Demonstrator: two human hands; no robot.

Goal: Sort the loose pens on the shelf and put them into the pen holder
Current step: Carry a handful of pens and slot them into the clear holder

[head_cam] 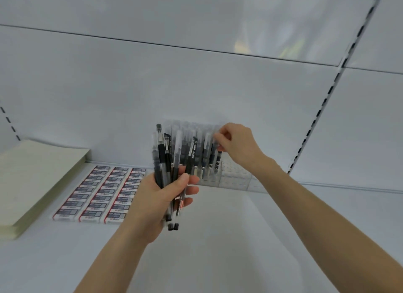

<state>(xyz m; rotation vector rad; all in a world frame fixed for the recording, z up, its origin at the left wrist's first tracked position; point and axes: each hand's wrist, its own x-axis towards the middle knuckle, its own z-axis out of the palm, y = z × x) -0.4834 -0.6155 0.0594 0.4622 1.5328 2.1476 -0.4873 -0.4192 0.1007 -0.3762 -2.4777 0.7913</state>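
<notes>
My left hand (162,197) grips a bundle of several black and clear pens (165,161), held upright above the white shelf (229,238). Behind the bundle a clear plastic pen holder (233,177) stands against the back wall, with several pens (206,153) standing in it. My right hand (236,143) is at the holder's right side and pinches the top of one pen (218,155) that stands in the holder.
Three rows of boxed erasers (102,192) lie on the shelf to the left of my left hand. A stack of pale paper pads (32,179) sits at the far left. A slotted upright (322,105) runs up the back wall on the right.
</notes>
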